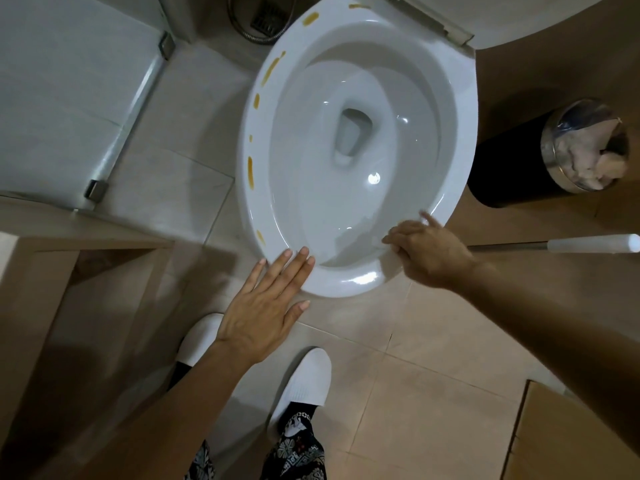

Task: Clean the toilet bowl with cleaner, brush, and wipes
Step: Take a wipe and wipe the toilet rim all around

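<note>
Leaning over the toilet bowl (356, 161), the person rests the left hand (266, 306) flat, fingers straight, on the rim at 7 o'clock. The right hand (426, 251) at 5 o'clock pinches something pale against the rim, probably a wipe, though it blends into the porcelain. Yellow-brown stains (272, 69) dot the rim from 8 to 11 o'clock. Glazed porcelain should be hard and slick; a soft wipe likely needs flat pressure. A white-handled stick (568, 243) at 3 o'clock may be the brush; its head is hidden. No cleaner bottle shows.
</note>
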Tool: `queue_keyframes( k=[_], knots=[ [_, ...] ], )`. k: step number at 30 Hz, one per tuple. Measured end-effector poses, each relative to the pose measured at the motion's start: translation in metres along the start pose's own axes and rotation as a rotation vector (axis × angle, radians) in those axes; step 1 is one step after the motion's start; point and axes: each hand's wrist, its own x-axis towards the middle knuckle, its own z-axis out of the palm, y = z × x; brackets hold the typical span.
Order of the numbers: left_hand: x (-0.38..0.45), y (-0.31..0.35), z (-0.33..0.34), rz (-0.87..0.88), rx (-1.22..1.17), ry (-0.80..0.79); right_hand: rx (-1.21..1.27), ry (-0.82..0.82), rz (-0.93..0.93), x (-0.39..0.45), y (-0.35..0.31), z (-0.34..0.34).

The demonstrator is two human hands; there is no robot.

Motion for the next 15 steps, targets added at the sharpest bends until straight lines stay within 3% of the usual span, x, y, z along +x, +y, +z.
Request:
queue_keyframes(
  k=[3,11,15],
  knots=[
    [0.0,-0.001,-0.002,0.013,0.001,0.005,0.142,0.019,-0.099,-0.009,-0.026,0.009],
    [0.0,-0.004,-0.005,0.034,-0.02,0.006,0.139,0.07,0.064,-0.016,-0.021,0.008],
    [0.0,-0.004,-0.005,0.031,-0.031,-0.01,0.224,0.068,0.005,-0.015,-0.061,0.015]
  ],
)
